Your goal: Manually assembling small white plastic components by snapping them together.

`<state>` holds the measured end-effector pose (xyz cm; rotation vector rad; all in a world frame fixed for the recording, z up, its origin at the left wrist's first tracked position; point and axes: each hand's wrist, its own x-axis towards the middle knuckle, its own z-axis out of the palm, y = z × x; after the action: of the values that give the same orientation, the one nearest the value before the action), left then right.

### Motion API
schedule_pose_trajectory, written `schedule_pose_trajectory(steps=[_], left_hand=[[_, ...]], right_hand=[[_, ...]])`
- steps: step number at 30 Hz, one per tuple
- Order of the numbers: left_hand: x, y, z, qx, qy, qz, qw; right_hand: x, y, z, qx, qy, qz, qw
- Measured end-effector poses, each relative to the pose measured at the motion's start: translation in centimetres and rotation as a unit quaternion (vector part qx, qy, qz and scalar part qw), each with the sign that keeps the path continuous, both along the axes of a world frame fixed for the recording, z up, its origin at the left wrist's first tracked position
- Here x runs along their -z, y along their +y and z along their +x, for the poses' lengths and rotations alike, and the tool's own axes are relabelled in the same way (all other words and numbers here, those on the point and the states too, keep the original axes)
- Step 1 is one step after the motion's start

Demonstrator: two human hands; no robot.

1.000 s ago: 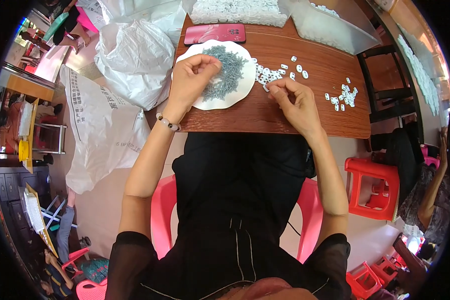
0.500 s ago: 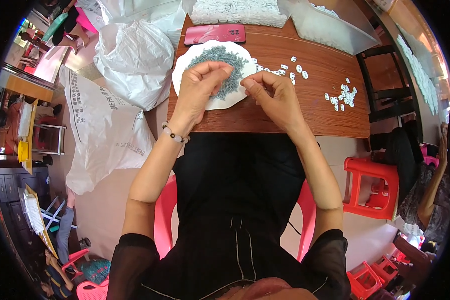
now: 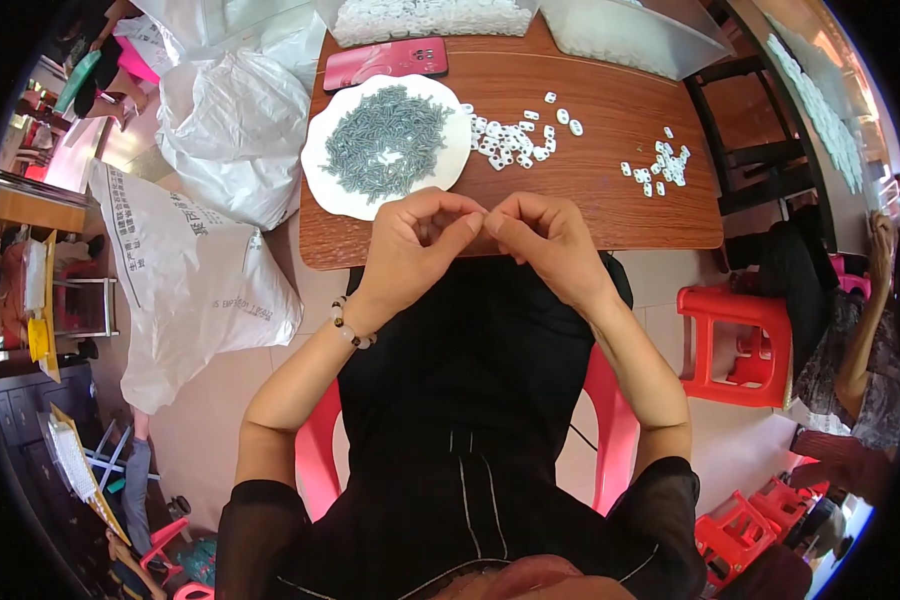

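My left hand [image 3: 422, 248] and my right hand [image 3: 552, 248] meet at the table's near edge. Thumb and forefinger of each are pinched, and the fingertips touch or nearly touch. Whatever lies between them is too small or hidden to make out. Just beyond my left hand is a white scalloped plate [image 3: 317, 178], holding a spread of small grey screws [image 3: 355, 145]. To the right of the plate lies a loose cluster of small white plastic pieces with two dark holes each [image 3: 510, 140]. A smaller group of similar white pieces [image 3: 663, 166] is farther right.
A red phone [image 3: 382, 64] lies behind the plate on the brown wooden table [image 3: 610, 220]. Clear bins of white pieces [image 3: 430, 18] stand at the back. White sacks [image 3: 195, 290] sit on the left, a red stool [image 3: 735, 345] on the right. Other people are at both sides.
Both hands have drawn back from over the plate toward the table's near edge. Their fingertips, apart before, now come together. The view has shifted slightly, and more of the screws and white pieces shows.
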<state>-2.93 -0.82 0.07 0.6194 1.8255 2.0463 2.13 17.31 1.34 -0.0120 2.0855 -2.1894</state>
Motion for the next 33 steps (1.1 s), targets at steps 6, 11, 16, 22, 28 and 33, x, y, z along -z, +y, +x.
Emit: schedule_pose_trajectory(steps=[6,11,16,22,28,33], left_hand=[[0.6,1.0,0.9,0.047,-0.064,0.058,0.995],[0.9,1.6,1.6,0.018,-0.049,0.059,0.997],[0.4,1.6,1.9,-0.025,-0.049,0.008,0.998],[0.9,1.9,2.9,-0.034,-0.166,0.022,0.985],[0.5,2.4,3.4,-0.030,-0.224,0.078,0.971],[0.9,2.1,3.3,-0.023,-0.237,0.075,0.968]], right_hand=[[0.0,1.0,1.3,-0.002,-0.022,0.019,1.000],[0.3,1.1,1.9,0.011,-0.030,-0.003,0.999],[0.8,1.3,2.5,0.021,-0.030,0.006,0.999],[0.5,1.3,2.7,0.038,-0.071,-0.037,0.996],[0.7,1.6,2.9,0.055,-0.095,-0.040,0.993],[0.7,1.2,3.1,0.069,-0.088,-0.007,0.994]])
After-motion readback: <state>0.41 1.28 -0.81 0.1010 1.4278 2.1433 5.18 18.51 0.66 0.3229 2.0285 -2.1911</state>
